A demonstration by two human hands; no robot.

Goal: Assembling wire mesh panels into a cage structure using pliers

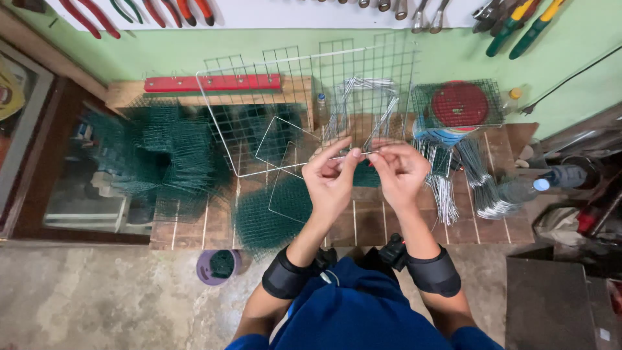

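Wooden bench (363, 223) stood against a green wall, pliers hanging above it. Landmark: the white wire grid (304, 107), propped tilted at the bench's middle. Left of the grid lay heaps of green mesh (162, 159); behind its left edge, a red bar (214, 82) on a wood block. Right of the grid, a small mesh cage (459, 104) sat over a red disc, with bundles of bent wire (483, 191) below that. Just in front of the grid, both hands met over the bench. Left hand (330, 178) and right hand (400, 172) were each closed in a pinch on one thin wire piece (364, 153), fingertips nearly touching, the piece held level between them near the grid's lower edge. Square wire frames (285, 146) leaned against the grid beside the left hand. Judged: the wire piece looked light, springy and stiff enough to hold a bend, its cut ends likely sharp; best gripped near each end with thumb and forefinger, as here. Floor-side, a purple tub (218, 266) sat below the mesh heaps.
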